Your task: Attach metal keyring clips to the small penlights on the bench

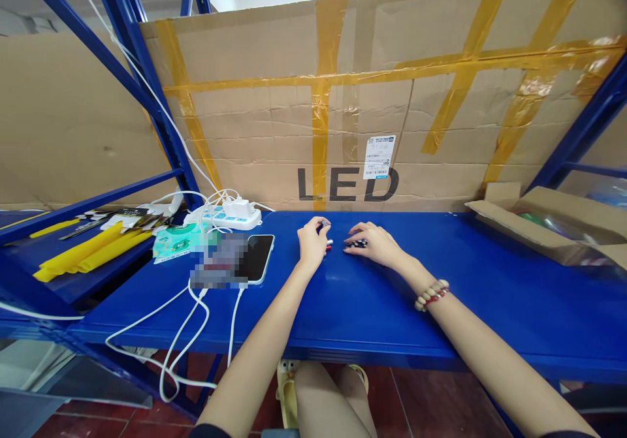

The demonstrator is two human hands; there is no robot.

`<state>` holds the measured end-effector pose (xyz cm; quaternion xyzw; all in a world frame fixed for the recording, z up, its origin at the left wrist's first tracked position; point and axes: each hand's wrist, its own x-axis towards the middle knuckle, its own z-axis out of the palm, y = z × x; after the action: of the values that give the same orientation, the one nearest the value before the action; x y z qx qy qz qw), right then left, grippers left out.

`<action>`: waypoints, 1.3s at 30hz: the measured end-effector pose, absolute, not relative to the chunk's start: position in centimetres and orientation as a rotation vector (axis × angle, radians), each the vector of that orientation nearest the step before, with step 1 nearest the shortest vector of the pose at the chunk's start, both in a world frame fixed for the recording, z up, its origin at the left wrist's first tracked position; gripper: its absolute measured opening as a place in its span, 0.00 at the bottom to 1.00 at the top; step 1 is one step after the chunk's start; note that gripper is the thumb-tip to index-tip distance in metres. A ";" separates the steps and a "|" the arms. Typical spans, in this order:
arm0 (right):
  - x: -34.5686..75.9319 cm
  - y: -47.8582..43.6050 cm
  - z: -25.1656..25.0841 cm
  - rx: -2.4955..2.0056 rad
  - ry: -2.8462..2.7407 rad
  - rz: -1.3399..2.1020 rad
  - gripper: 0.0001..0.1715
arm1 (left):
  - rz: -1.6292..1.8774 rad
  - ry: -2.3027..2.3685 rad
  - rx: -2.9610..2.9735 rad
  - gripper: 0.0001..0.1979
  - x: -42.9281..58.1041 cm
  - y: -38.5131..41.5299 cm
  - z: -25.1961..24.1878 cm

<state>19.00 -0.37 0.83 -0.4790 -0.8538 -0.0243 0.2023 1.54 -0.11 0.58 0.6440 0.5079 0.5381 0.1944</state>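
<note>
My left hand (311,241) is over the middle of the blue table, thumb and index finger pinched together. Whatever sits between those fingertips is too small to make out. Small red-and-white pieces (329,245) show beside the palm, partly hidden by the hand. To its right, my right hand (376,243) curls its fingers around small black pieces with white marks (358,243), low at the tabletop. Their exact kind is unclear. A narrow gap of blue surface separates the hands. A bead bracelet (432,294) circles the right wrist.
A phone (259,258) with white cables lies left on the blue table (362,320), beside a blurred patch. Behind it are a green packet (171,242) and a white power strip (240,215). An open carton (553,229) stands right; a large cardboard sheet (264,131) closes the back.
</note>
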 end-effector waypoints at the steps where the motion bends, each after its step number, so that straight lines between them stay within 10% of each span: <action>1: 19.0 -0.3 0.6 -1.340 -2.418 -0.063 0.11 | 1.511 1.411 1.803 0.05 1.6 -0.1 0.6; 39: 17.8 -0.9 1.2 -0.984 -1.762 -0.157 0.10 | 1.327 1.213 2.053 0.14 2.4 -0.5 0.6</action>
<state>17.80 -0.86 1.18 -0.4120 -0.7381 -0.0659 0.5302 2.42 -0.51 0.55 0.7363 0.4352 0.4760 0.2047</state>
